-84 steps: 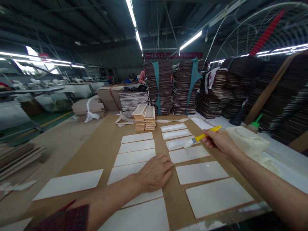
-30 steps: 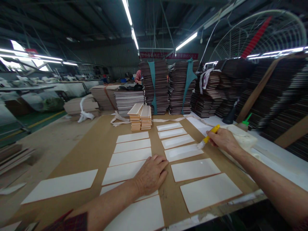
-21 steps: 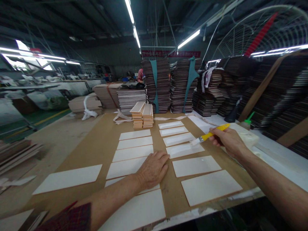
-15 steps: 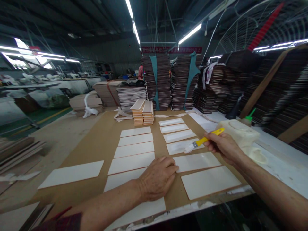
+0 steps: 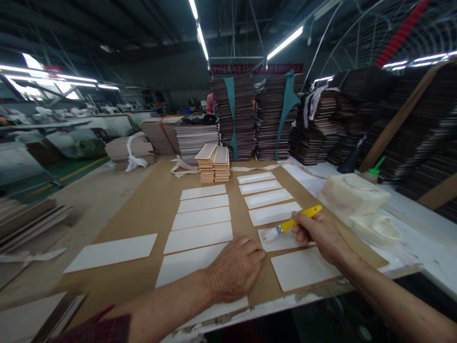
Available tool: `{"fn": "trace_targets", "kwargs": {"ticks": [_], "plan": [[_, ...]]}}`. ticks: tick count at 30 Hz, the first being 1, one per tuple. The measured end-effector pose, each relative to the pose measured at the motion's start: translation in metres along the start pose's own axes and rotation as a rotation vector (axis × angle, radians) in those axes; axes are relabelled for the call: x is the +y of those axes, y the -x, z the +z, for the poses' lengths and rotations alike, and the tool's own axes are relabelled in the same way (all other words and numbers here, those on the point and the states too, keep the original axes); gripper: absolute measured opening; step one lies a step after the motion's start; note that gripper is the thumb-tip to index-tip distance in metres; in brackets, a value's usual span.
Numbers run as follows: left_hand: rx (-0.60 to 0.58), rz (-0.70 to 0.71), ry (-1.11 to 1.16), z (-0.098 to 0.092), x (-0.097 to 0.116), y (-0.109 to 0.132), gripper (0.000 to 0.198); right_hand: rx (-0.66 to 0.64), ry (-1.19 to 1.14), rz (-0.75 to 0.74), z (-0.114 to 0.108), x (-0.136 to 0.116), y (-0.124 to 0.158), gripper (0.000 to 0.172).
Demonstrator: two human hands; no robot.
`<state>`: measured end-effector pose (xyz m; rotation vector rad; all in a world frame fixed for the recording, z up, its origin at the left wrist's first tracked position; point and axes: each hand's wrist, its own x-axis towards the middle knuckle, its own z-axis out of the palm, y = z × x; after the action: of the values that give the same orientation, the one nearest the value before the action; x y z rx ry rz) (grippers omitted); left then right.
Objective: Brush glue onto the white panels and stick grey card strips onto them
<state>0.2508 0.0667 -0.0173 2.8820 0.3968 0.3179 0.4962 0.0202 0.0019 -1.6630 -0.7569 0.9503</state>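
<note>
In my right hand (image 5: 321, 236), closed around its yellow handle, is a paintbrush (image 5: 291, 222). Its whitish bristles rest on the left part of a white rectangular panel (image 5: 282, 245) in the right-hand column. My left hand (image 5: 237, 269) lies palm down with the fingers curled together, its fingertips at that panel's left edge; whatever is beneath them is hidden. Farther up that column, a panel (image 5: 274, 214) and several others carry a glossy white coating. Nearer me lies another white panel (image 5: 303, 269). Under and beyond my left forearm runs a second column of white panels (image 5: 200, 237).
A cream plastic container (image 5: 353, 195) with a cut-open front stands right of the brown board (image 5: 132, 214). Behind it is a green-tipped bottle (image 5: 373, 175). Small panel stacks (image 5: 213, 166) sit at the back, before tall dark stacks (image 5: 235, 119). One panel (image 5: 112, 252) lies apart at left.
My right hand has brought the brush toward me, from the fourth panel of the right column onto the fifth. My left hand stays by that panel's left edge. The view has shifted slightly.
</note>
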Motion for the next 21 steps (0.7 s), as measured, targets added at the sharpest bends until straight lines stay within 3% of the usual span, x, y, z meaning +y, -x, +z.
{"fn": "trace_targets", "kwargs": {"ticks": [11,21], "plan": [[0.021,-0.009,0.022,0.001,0.000,0.001,0.023,0.056,0.127,-0.001,-0.014,0.002,-0.004,0.034],[0.032,-0.017,0.036,0.003,0.001,0.003,0.022,0.156,0.292,-0.003,-0.065,0.004,-0.009,0.040]]}}
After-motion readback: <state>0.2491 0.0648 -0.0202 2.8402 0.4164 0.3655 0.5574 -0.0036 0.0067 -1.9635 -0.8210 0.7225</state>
